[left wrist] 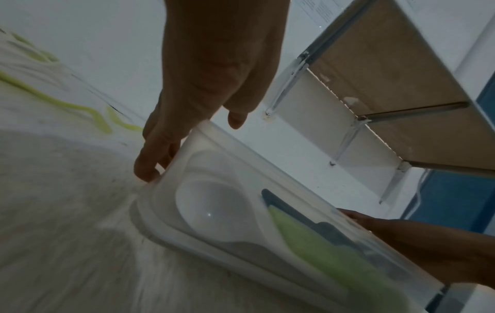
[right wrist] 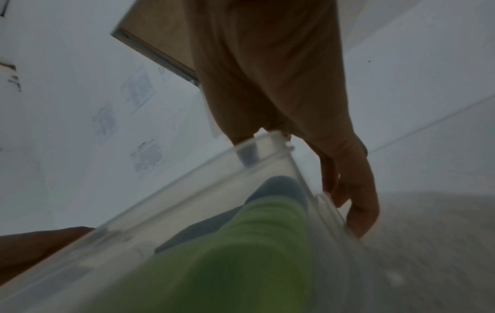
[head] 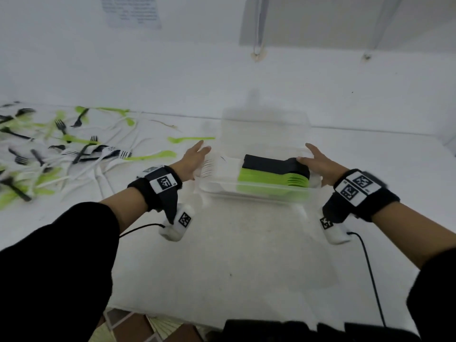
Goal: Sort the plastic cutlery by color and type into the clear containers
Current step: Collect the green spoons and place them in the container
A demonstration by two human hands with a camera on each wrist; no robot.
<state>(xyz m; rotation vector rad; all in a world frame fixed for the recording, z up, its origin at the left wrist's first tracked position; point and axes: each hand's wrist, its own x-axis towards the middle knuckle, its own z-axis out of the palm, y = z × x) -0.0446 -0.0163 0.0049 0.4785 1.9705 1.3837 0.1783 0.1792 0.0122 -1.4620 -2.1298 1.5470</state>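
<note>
On the near middle of the white table (head: 222,255), a clear container (head: 256,191) is held from both ends: the left hand (head: 191,160) is laid against its left end wall and the right hand (head: 320,162) against its right, with the fingers fairly straight and the thumbs at the rim. The container should be moved level and slowly, pressed evenly from both sides, so that the nested stacks are not tipped out of order; the blur suggests it is already in motion. Its long axis runs left to right. Inside, green forks (head: 271,180) are stacked at the front and black cutlery (head: 269,164) behind, with the heads pointing right. White spoons (left wrist: 214,209) lie at its left end. Farther left, unsorted mixed cutlery (head: 49,154) is scattered.
</note>
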